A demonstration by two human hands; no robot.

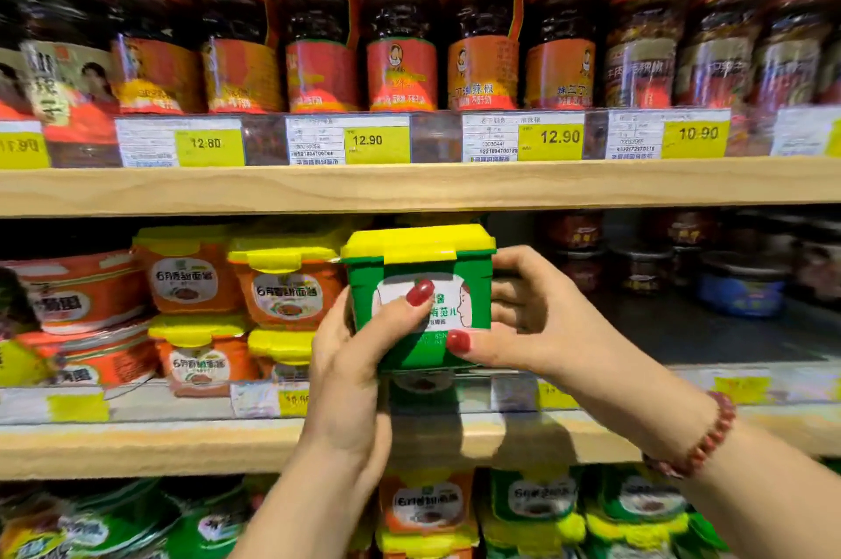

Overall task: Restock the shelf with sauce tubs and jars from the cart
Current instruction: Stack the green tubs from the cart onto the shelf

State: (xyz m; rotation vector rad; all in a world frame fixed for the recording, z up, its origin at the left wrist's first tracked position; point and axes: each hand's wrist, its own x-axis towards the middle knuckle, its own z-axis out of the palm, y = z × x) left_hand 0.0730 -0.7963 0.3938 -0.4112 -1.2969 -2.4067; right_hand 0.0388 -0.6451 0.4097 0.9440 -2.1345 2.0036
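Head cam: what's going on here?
A person is restocking. Both hands hold a green tub with a yellow lid at the front of the middle shelf: left hand gripping its left side, right hand its right. Stacked orange tubs sit just left of it. Whether the tub rests on the shelf yet, I cannot tell.

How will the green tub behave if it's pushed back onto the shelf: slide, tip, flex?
It would probably slide rather than tip or roll: the green tub looks boxy, with straight walls. It is likely rigid, since the left hand and right hand grip its sides with no visible denting. The yellow lid looks flat enough to stack on, as the neighbouring orange tubs are.
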